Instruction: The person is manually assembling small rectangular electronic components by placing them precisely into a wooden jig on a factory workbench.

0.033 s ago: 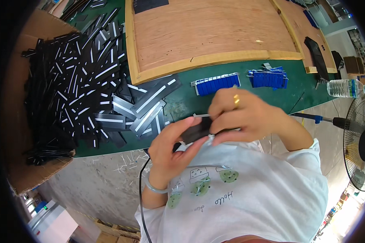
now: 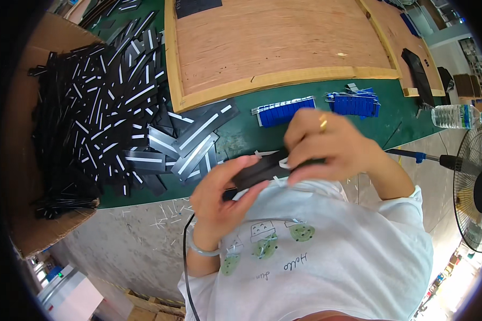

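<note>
Just above the table's front edge, my left hand (image 2: pixel 217 198) grips a flat black strip (image 2: pixel 260 171) between the thumb below and the fingers above. Small white bits show at the strip's upper and lower edges. My right hand (image 2: pixel 332 147), wearing a gold ring, is closed at the strip's right end. A small white strip (image 2: pixel 284 163) shows at its fingertips, which are slightly blurred. The black strip's far end is partly hidden behind these fingers.
Left of my hands, black strips with white lines (image 2: pixel 198 131) spread from a cardboard box (image 2: pixel 29 134). Beyond my hands are two rows of blue pieces (image 2: pixel 286 112) (image 2: pixel 354 103) and a wood-framed board (image 2: pixel 284 43). A bottle (image 2: pixel 455 116) and fan (image 2: pixel 476 192) stand right.
My right hand has shifted a little right and away from my left, baring more of the black strip and the white strip at its fingertips. My left hand has moved slightly left.
</note>
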{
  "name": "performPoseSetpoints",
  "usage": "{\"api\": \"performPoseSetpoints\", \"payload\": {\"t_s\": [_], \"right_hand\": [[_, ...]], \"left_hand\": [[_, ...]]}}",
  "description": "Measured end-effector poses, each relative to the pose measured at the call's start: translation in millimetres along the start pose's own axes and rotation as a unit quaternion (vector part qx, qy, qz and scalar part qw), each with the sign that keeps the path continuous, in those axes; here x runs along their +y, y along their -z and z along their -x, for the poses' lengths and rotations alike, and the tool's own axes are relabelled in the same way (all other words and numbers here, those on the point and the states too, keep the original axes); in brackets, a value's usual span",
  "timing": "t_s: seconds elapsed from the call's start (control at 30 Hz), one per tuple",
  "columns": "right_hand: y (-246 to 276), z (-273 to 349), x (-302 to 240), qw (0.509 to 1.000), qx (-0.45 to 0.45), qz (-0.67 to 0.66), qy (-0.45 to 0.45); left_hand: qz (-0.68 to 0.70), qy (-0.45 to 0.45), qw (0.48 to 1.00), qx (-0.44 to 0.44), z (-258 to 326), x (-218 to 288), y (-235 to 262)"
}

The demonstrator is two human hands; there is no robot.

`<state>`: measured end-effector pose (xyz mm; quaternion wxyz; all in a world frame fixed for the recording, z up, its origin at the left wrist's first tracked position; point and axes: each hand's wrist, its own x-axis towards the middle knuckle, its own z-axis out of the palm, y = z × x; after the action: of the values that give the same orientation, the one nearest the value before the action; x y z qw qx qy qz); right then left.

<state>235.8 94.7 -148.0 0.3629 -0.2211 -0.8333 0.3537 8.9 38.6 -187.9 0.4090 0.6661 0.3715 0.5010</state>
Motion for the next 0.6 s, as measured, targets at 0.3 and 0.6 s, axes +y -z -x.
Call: {"api": "performPoseSetpoints", "payload": {"t_s": [0.3,0.6], "right_hand": [[16.9,24.2,11.1,0.966,0.041,0.186,-0.176],[8.0,23.9,27.2,0.96,0.063,0.25,-0.109]], "left_hand": [[0.031,0.113,0.969,0.216,-9.7,-11.8,38.3],[0.026,0.121,0.974,0.188,-7.9,-13.6,32.3]]}}
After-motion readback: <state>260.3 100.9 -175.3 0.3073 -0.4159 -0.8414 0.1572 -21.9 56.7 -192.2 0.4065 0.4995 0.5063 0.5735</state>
